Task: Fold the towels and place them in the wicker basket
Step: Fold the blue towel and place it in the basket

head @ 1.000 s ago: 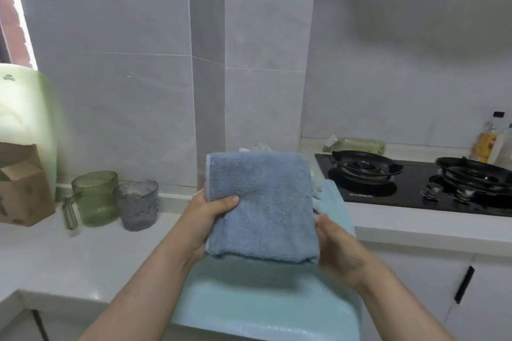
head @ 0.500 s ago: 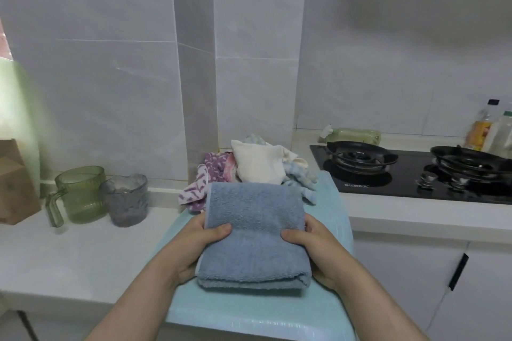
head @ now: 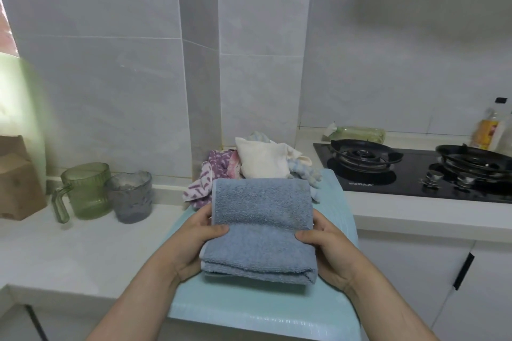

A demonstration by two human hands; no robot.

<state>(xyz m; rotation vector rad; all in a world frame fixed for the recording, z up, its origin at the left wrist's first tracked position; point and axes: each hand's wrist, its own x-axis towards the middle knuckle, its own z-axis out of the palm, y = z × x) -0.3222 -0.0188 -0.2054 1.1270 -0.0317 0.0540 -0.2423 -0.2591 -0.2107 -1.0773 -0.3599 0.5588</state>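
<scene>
A folded grey-blue towel (head: 260, 224) lies on a light teal mat (head: 249, 310) in front of me. My left hand (head: 191, 241) grips its left edge, thumb on top. My right hand (head: 329, 249) grips its right edge the same way. Behind it sits a heap of unfolded towels: a purple patterned one (head: 206, 177), a cream one (head: 263, 162) and a pale blue striped one (head: 304, 174). No wicker basket is in view.
A green glass mug (head: 83, 191) and a grey glass cup (head: 130, 196) stand on the white counter (head: 69, 252) at left, beside a brown paper bag (head: 16, 180). A black gas hob (head: 415, 171) with bottles (head: 490, 130) behind it fills the right.
The towel came down from being held up in front of me onto the teal mat, and both hands shifted to its sides with thumbs pressing on top.
</scene>
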